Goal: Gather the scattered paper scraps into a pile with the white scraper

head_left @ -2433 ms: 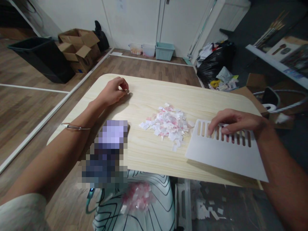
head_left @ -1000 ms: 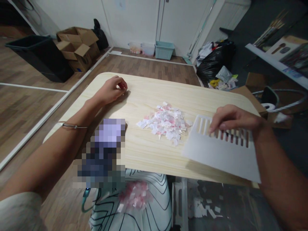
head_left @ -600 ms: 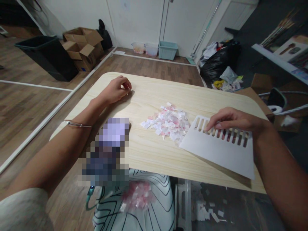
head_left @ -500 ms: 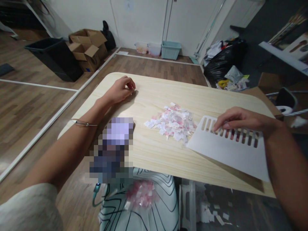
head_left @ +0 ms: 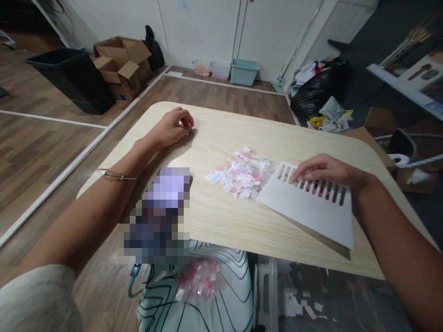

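A pale wood-grain table [head_left: 214,221] fills the middle of the view, and its near edge is a likely place for trouble: paper pushed that way could fall into the gap between the table and the clear plastic box [head_left: 273,290] or onto the patterned fabric [head_left: 231,299] below. A white slotted sheet [head_left: 308,207] slants over the right part of the table, its left edge against or just beside the heap of paper scraps [head_left: 245,173]; a quick shove could scatter the light pieces, and the lifted near edge could let some slip underneath. The sheet looks smooth, thin and plain, with a row of rounded slots along its far edge and a shadow beneath it. The heap lies near the table's centre, low and loose, mostly white with pink patches, thinning into stray bits on its left side. The right hand [head_left: 321,168] grips the slotted edge, thumb and forefinger on the near face and other fingertips showing reddish through the slots. The left hand [head_left: 173,127] rests on the far left of the table, fingers curled together toward the thumb; whether they pinch anything cannot be told. The scraps are small, flat, roughly cut pieces.
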The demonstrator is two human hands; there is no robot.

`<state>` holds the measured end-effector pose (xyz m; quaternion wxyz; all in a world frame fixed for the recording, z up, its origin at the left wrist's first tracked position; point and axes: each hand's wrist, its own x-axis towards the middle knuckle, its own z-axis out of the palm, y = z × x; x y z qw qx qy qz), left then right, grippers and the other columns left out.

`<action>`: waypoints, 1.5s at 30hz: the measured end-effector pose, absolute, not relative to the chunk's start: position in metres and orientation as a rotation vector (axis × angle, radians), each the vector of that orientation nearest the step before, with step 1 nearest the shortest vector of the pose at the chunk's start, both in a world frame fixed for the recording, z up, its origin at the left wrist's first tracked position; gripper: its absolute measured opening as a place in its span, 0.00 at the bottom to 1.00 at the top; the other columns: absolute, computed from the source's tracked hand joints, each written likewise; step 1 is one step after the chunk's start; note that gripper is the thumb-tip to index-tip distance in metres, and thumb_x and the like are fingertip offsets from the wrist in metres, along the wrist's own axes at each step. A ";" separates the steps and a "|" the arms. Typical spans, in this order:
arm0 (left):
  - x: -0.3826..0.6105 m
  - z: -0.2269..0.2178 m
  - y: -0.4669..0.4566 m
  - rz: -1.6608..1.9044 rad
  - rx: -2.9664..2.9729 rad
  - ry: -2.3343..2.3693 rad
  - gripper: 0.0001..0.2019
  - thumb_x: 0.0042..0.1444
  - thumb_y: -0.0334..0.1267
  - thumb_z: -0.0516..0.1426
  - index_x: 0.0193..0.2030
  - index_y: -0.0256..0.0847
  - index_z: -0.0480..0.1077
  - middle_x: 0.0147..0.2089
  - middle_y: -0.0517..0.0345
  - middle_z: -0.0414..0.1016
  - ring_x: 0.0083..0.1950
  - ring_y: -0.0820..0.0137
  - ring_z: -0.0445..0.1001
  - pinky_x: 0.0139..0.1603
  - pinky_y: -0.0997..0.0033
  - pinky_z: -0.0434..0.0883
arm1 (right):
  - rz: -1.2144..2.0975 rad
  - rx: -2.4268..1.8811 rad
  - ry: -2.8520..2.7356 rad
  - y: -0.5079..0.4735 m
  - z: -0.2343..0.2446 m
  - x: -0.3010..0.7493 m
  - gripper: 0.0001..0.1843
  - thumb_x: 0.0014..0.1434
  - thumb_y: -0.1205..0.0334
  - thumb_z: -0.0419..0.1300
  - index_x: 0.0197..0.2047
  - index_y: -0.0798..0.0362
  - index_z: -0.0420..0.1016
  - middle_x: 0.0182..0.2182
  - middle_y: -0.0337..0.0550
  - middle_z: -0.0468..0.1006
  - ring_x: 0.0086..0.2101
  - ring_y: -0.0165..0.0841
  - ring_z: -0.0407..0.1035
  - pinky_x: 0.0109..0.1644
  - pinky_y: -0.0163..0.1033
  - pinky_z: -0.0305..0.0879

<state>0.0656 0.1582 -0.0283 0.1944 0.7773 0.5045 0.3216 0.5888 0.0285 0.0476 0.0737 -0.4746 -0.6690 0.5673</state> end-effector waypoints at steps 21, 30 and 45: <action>0.072 -0.013 0.144 0.980 2.124 1.503 0.09 0.67 0.30 0.66 0.52 0.41 0.79 0.53 0.51 0.83 0.53 0.61 0.81 0.54 0.58 0.79 | 1.842 -1.480 -1.677 0.009 0.041 0.578 0.26 0.65 0.40 0.88 0.52 0.52 0.96 0.28 0.38 0.87 0.23 0.29 0.78 0.27 0.28 0.74; 0.070 0.003 0.125 1.105 1.908 1.774 0.14 0.75 0.35 0.61 0.62 0.40 0.62 0.53 0.67 0.82 0.59 0.74 0.75 0.58 0.59 0.67 | 1.760 -1.431 -1.571 0.012 0.030 0.590 0.22 0.58 0.42 0.91 0.42 0.47 0.92 0.36 0.41 0.89 0.30 0.32 0.81 0.35 0.34 0.80; 0.090 0.018 0.116 1.148 1.603 1.655 0.11 0.36 0.34 0.53 0.25 0.46 0.76 0.16 0.67 0.68 0.18 0.73 0.56 0.21 0.65 0.52 | 1.696 -1.453 -1.309 -0.012 0.023 0.578 0.22 0.51 0.46 0.93 0.41 0.46 0.95 0.27 0.39 0.86 0.20 0.31 0.75 0.22 0.32 0.68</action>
